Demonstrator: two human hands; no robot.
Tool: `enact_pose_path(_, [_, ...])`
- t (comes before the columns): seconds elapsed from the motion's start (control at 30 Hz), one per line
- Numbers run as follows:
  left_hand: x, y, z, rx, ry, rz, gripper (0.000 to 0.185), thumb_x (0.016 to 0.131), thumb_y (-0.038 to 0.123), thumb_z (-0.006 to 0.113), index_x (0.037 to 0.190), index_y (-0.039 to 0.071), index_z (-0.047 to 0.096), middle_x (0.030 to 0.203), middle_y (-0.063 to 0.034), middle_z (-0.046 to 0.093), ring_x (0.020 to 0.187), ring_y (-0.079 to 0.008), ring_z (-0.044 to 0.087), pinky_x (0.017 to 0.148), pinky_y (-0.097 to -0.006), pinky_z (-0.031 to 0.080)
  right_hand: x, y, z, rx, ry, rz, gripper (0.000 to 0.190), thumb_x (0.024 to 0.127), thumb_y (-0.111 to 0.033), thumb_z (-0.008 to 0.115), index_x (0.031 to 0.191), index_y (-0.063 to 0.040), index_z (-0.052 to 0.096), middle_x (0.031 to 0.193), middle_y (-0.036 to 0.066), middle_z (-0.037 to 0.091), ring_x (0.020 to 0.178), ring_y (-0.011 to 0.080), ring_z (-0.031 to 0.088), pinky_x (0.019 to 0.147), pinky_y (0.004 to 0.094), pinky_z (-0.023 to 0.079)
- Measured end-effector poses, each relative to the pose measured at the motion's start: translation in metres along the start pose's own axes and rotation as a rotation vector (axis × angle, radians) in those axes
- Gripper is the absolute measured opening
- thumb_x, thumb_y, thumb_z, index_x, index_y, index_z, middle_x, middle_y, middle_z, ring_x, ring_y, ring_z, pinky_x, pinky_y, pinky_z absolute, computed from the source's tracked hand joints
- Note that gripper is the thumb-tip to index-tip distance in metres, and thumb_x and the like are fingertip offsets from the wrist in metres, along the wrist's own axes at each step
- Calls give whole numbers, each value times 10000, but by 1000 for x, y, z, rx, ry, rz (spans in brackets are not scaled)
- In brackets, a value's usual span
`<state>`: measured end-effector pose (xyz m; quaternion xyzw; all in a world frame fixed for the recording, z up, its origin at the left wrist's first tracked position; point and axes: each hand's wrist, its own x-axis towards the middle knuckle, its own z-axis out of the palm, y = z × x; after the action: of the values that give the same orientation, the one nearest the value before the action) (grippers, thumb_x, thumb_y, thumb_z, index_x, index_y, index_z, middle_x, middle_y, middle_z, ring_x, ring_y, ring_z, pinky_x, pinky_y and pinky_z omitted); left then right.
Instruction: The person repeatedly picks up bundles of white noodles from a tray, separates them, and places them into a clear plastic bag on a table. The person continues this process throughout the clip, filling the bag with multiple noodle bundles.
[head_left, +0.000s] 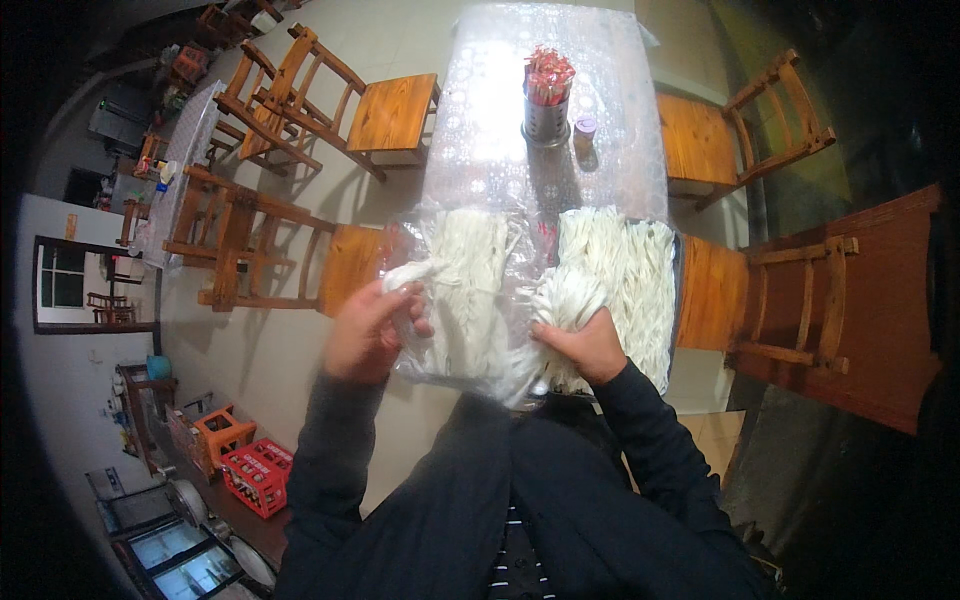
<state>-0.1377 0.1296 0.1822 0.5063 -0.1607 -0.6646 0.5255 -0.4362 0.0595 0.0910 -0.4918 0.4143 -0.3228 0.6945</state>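
Observation:
My left hand (375, 330) pinches a small bunch of white noodles (411, 274) at the left side of a clear plastic bag. Flat in that bag (525, 244) lies a layer of pale noodles (472, 255), partly under film. A thick, fanned bundle of noodles (571, 296) is gripped in my right hand (592, 346). Below and beside this hand, more noodles (637, 270) fill a dark-rimmed tray (679, 300); the hand and bundle hide part of them.
Farther up the patterned-cloth table (480, 165) stand a perforated metal holder (546, 124) of red-wrapped sticks and a small purple-capped jar (585, 133). Wooden chairs (394, 112) flank the left side, others (697, 139) the right. A red bottle crate (259, 476) sits lower left.

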Motion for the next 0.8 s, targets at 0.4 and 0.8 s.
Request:
enact_pose_path(0.4, [6,-25,37,358,-78,-150,328,966,79,752,1268,-29,689,1110,-89,755,1022,-180,722,921,-332,584,-3,-4,39,473,-216,278,358,897,-119,793,1206,31,693,1034,78,744,815,145,666,774,306,548])
enact_pose_path(0.8, [4,-44,39,649,-1,-31,215,1018,153,698,1116,-28,759,1001,-40,756,911,-104,676,824,-276,549,-6,-1,49,393,-118,217,314,891,-72,782,1174,42,712,1028,81,758,882,153,701,799,312,562])
